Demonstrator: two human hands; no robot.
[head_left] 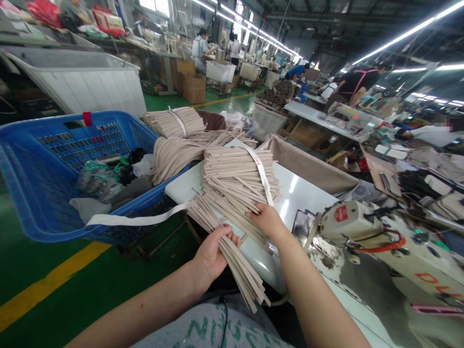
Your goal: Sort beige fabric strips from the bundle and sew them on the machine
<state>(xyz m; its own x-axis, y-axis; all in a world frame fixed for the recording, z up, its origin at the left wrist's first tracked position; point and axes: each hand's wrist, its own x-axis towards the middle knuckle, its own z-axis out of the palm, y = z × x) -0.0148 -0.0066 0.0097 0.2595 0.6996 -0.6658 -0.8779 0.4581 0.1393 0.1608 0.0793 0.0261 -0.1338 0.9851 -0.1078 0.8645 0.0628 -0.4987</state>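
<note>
My left hand (218,249) is closed around a bunch of thin beige strips (242,275), which slants from the table edge down toward my lap. With fingers bent, my right hand (266,221) grips the near ends of other beige strips (230,208) beside the big pile. That pile of strips (235,166) lies on the white table, with a white band (261,174) across it. A loose white band (141,220) trails from near the left bunch to the blue basket. Behind lie more strips (174,154) and a banded bundle (170,121).
At the left stands a blue plastic basket (39,227) with plastic bags in it. A sewing machine (362,227) occupies the right side of the white table (308,186). Beyond are a white bin (90,77), a fabric-lined bin (315,166) and several people at work.
</note>
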